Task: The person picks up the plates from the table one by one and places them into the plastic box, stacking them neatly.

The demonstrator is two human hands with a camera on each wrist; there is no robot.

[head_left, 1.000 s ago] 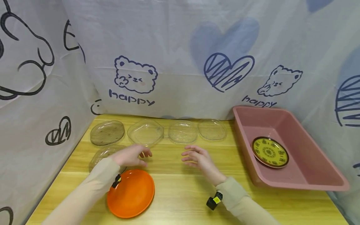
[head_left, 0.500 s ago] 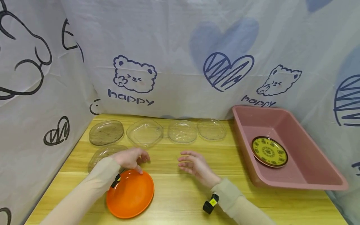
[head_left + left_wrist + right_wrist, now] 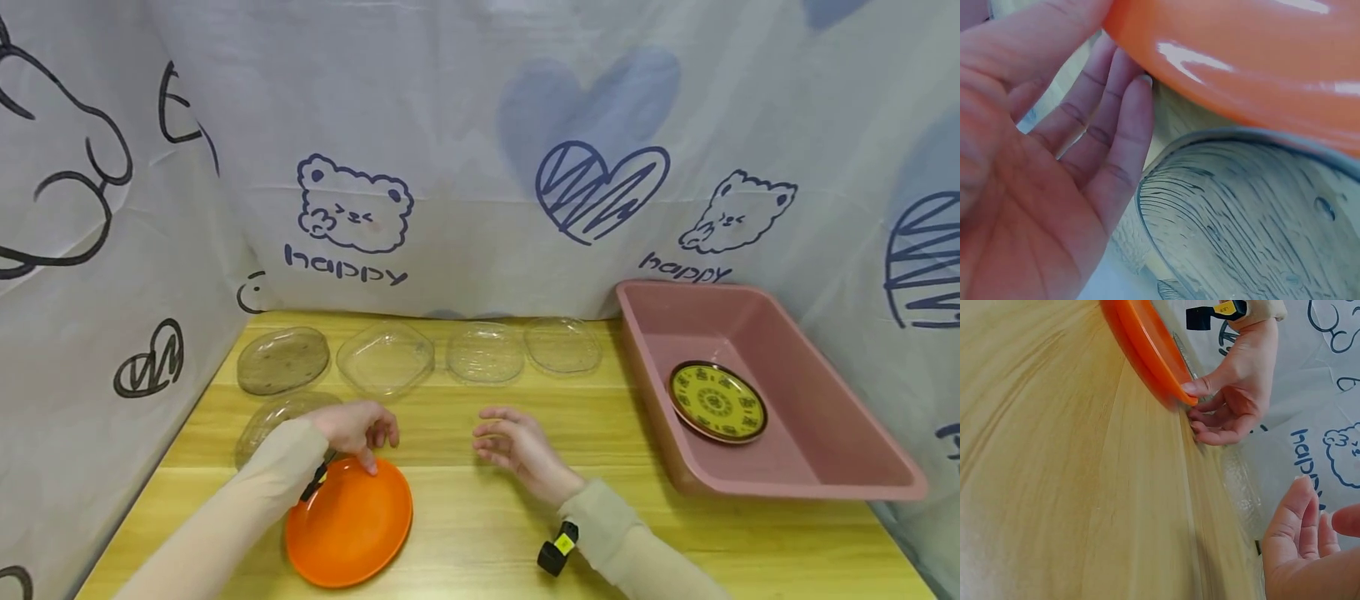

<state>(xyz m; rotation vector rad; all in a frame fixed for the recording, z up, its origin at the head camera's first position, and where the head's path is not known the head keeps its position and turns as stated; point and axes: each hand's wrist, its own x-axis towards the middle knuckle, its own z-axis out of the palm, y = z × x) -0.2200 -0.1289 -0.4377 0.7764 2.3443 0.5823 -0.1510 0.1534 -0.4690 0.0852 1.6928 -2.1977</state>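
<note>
An orange plate (image 3: 348,529) lies at the front left of the wooden table. At its far rim is my left hand (image 3: 354,429), thumb over the top edge and fingers curled at the outer side, pinching the rim. The left wrist view shows the fingertips (image 3: 1138,106) by the plate's edge, with a clear ribbed dish (image 3: 1254,206) close by. Over the middle of the table hovers my right hand (image 3: 521,454), fingers loosely bent, holding nothing. Its nearest thing is the bare tabletop. Part of a clear dish (image 3: 273,421) is hidden behind the left forearm.
Along the back stand several clear dishes: a greyish one (image 3: 281,360), an angular one (image 3: 385,358), a ribbed one (image 3: 486,352) and a rounded one (image 3: 562,344). On the right, a pink tub (image 3: 817,467) contains a yellow patterned plate (image 3: 717,402). Printed cloth (image 3: 480,125) hangs behind.
My left hand has lowered slightly and its thumb has come onto the orange plate's far rim. The right hand has shifted a little left and down.
</note>
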